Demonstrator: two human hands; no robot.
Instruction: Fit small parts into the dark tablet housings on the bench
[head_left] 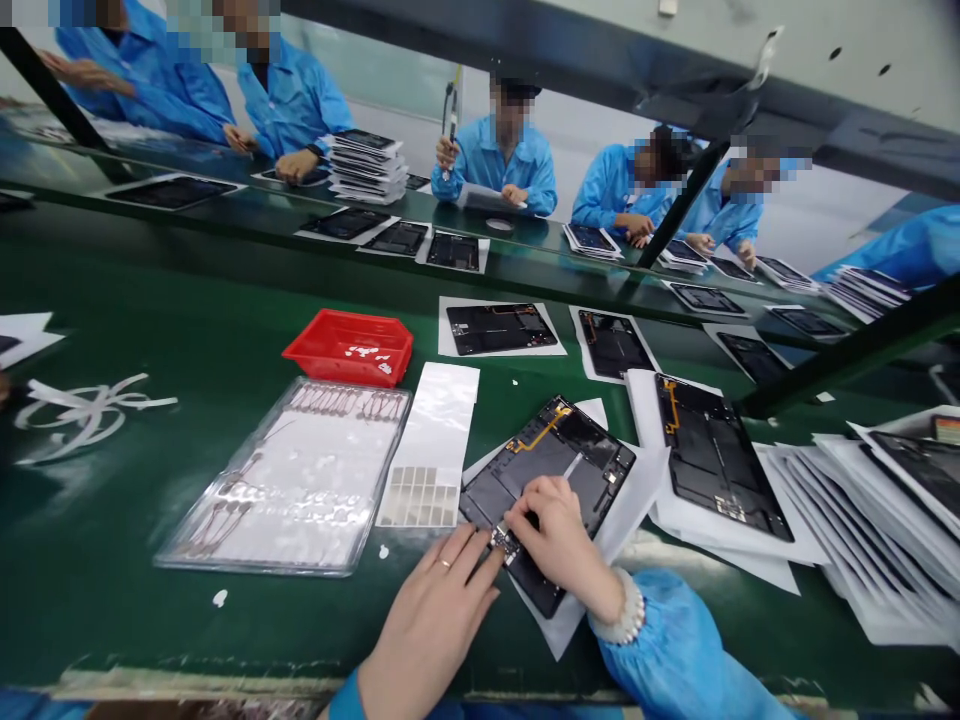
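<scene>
A black tablet back panel (555,460) with an orange flex cable lies on a white sheet in front of me. My left hand (435,610) rests on its near left corner with fingers stretched out flat, a ring on one finger. My right hand (555,535) presses down on the panel's near edge with fingers curled together, fingertips at a small metal part (501,541). Whether the fingers grip anything is hidden.
A clear tray (292,490) of small parts and a sheet of grey pads (429,450) lie left of the panel. A red bin (349,347) stands behind them. More panels (712,455) and stacked sheets lie at right. Several people in blue coats work across the conveyor.
</scene>
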